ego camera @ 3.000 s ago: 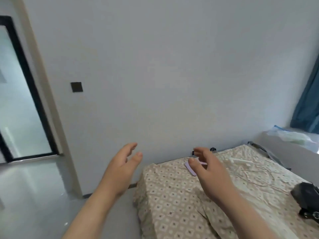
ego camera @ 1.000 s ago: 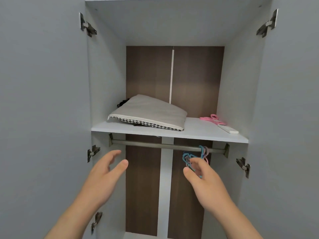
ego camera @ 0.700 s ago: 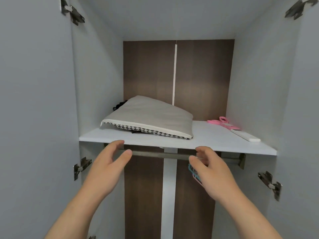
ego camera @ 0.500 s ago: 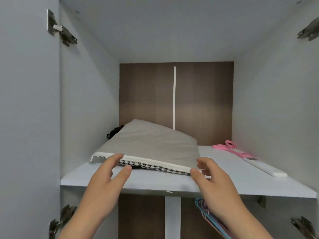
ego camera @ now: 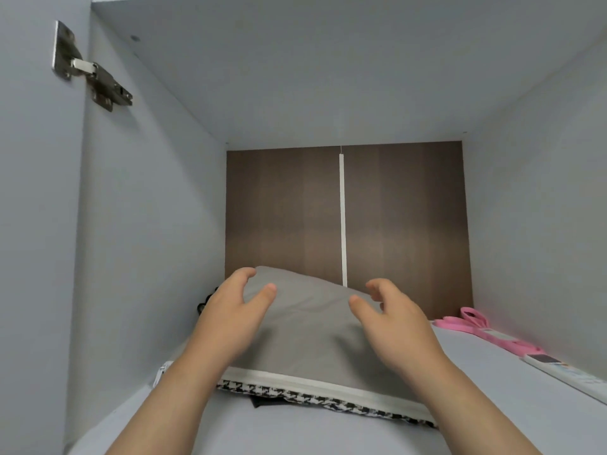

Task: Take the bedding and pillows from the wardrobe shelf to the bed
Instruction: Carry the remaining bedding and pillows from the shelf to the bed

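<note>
A grey pillow (ego camera: 305, 336) with a white zip edge and a houndstooth underside lies on the white wardrobe shelf (ego camera: 492, 405), towards the left. My left hand (ego camera: 230, 320) reaches over its left half, fingers spread near the far corner. My right hand (ego camera: 397, 323) hovers over its right half, fingers curled and apart. Neither hand grips the pillow. Something dark lies under and behind the pillow, mostly hidden.
Pink scissors (ego camera: 476, 326) and a white remote control (ego camera: 565, 372) lie on the shelf's right side. The grey side walls close in left and right, a brown back panel (ego camera: 345, 218) stands behind, and a door hinge (ego camera: 92, 70) sits upper left.
I turned from the bed to the open wardrobe and closed in on the shelf. Both hands rose from below the shelf edge to over the pillow's top.
</note>
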